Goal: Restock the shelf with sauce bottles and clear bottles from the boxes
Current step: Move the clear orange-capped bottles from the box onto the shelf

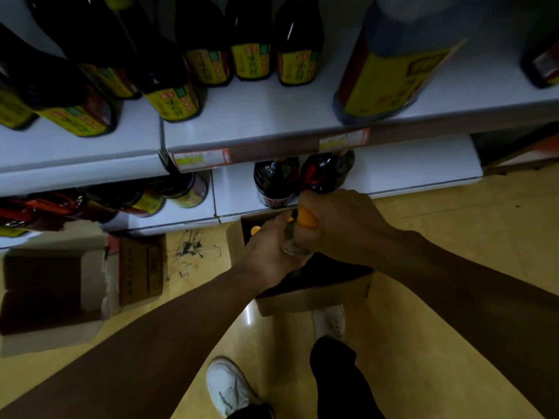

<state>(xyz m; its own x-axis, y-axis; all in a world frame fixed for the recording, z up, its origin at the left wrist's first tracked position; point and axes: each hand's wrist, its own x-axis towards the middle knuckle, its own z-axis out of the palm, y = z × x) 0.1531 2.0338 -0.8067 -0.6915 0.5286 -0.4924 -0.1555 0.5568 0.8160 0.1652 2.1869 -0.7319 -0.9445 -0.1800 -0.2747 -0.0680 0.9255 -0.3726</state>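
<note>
Fingers of both hands wrap one clear bottle point(298, 241) — right hand point(338, 225) at its orange cap point(307, 218), left hand point(269, 249) lower — above the open box point(314, 294).

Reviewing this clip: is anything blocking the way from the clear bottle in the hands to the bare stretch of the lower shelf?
Partly. Both the right hand and the left hand grip the clear bottle above the open box. Two dark sauce bottles stand on the lower shelf just behind it; the shelf to their right looks bare.
</note>
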